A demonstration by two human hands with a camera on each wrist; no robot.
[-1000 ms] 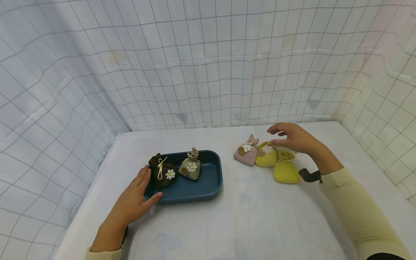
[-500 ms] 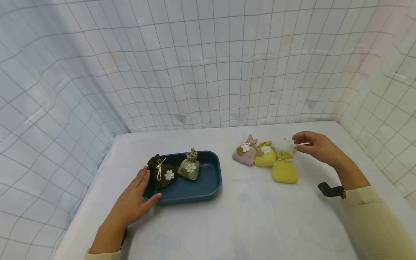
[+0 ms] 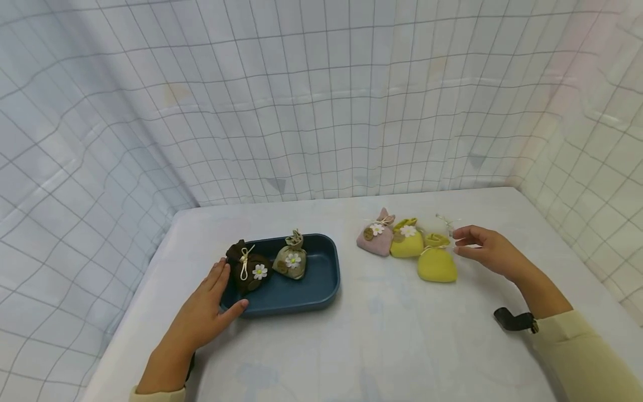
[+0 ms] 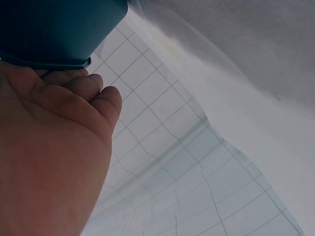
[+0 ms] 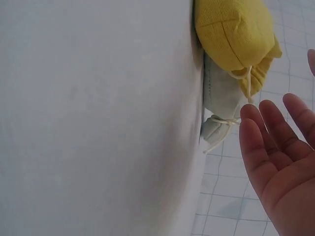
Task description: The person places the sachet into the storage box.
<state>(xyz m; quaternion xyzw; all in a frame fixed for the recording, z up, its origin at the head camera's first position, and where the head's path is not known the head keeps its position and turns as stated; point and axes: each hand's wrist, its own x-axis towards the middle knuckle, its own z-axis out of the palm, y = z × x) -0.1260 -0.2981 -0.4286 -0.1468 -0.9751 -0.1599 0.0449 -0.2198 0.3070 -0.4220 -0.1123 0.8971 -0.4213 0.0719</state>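
Left grip (image 3: 201, 318) straight-fingered against tray (image 3: 321, 279) | right grip (image 3: 494, 254) loosely parted | white tabletop (image 3: 382, 340) | gridded walls (image 3: 321, 111), probably cloth

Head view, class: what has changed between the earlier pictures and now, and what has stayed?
The right hand moved right, away from the flowered yellow pouch, then toward the person, to beside the plain yellow pouch; the pale pouch it had largely hidden now shows. Nothing was visibly taken hold of or let go. The left hand stayed at the blue tray, the brown pouch and khaki pouch inside it.
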